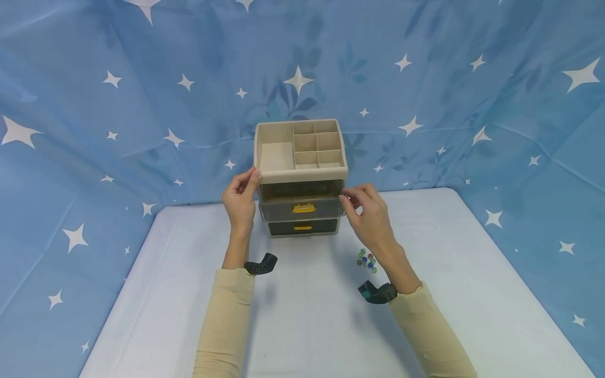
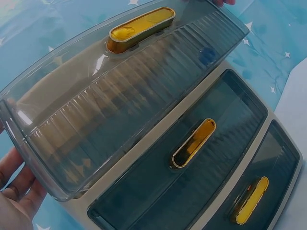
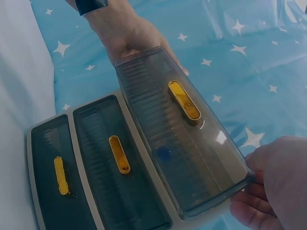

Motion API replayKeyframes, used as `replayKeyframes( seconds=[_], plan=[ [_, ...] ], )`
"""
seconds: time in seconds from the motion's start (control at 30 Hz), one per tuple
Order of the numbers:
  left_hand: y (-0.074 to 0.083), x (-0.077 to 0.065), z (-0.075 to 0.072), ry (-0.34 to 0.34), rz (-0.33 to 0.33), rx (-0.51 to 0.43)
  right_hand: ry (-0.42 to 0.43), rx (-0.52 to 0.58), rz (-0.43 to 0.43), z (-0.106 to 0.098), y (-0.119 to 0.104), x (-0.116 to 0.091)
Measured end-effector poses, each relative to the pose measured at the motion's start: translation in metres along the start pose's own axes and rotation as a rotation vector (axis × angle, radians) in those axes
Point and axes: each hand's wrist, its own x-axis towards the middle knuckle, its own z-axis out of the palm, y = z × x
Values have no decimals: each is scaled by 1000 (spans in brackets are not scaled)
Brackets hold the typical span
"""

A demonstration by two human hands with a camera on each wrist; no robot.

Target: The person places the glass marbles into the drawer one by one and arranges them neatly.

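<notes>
A beige desktop organizer (image 1: 302, 176) with three drawers stands at the table's back, its top drawer (image 1: 279, 210) pulled out. This smoky clear drawer has a gold handle (image 3: 184, 101), and a blue marble (image 3: 164, 152) shows through its front. My left hand (image 1: 241, 199) grips the organizer's upper left corner, thumb by the top rim; its fingers show beside the drawer in the left wrist view. At the drawer's right front corner, my right hand (image 1: 368, 212) pinches the edge between thumb and fingers. Several colored marbles (image 1: 366, 261) lie on the table near my right wrist.
The organizer's top has one large tray section (image 1: 277, 156) and several small compartments (image 1: 317, 143). Its middle drawer (image 3: 117, 158) and bottom drawer (image 3: 61, 177) are closed. A white cloth covers the table (image 1: 302, 320); a blue star-patterned curtain (image 1: 203, 115) hangs behind.
</notes>
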Motion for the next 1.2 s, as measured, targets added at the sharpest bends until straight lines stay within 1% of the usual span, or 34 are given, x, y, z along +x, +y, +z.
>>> replayKeyframes(
  seconds=[0.4, 0.43, 0.47, 0.63, 0.67, 0.7, 1.07, 1.13, 1.2],
  plan=[
    [0, -1, 0, 0, 5, 3, -4, 19, -5, 0, -2, -2],
    [0, -1, 0, 0, 4, 5, -4, 18, -6, 0, -2, -2],
    [-4, 0, -1, 1, 10, 4, -4, 18, -6, 0, -2, -2],
    [-4, 0, -1, 2, 7, 3, -6, 15, -7, 0, -2, -2],
    [-4, 0, -1, 2, 8, 2, -5, 15, -8, 0, -2, -2],
    [0, -1, 0, 1, 1, 3, -5, 16, -8, 0, -1, -3],
    [0, -1, 0, -5, 9, 4, 5, 29, -25, -1, -1, -3],
    [0, -1, -1, -4, 8, 3, 5, 26, -28, -1, -1, -3],
    [-6, 1, -1, -3, 7, 1, 5, 22, -32, -1, -2, -3]
  ],
)
